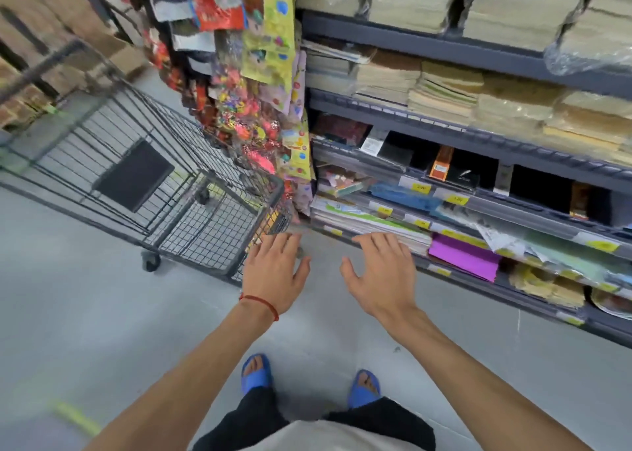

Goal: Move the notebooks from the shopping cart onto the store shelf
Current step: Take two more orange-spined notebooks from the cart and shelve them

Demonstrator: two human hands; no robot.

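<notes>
The wire shopping cart point(212, 232) stands at the left on the grey floor point(85, 314), its front corner close to the shelving. One flat black object lies on the cart's bottom grid, toward the middle; it is probably a notebook point(133, 175), though blur prevents confirmation. Just right of the cart, colourful hanging packets point(260, 108) cover the end of the shelving. The left hand point(273, 266) hovers in front of the cart's front corner, palm down, fingers straight and spread, holding nothing; a red string bracelet point(261, 302) circles its wrist. The right hand point(383, 276) is held level with it, fingers likewise spread and empty, its fingertips in front of the lowest shelf edge. Blue sandals point(256, 372) show below the hands. The store shelf point(444, 49) fills the right side, its tiers carrying stacked paper goods, with a purple sheet point(461, 255) on a low tier.
</notes>
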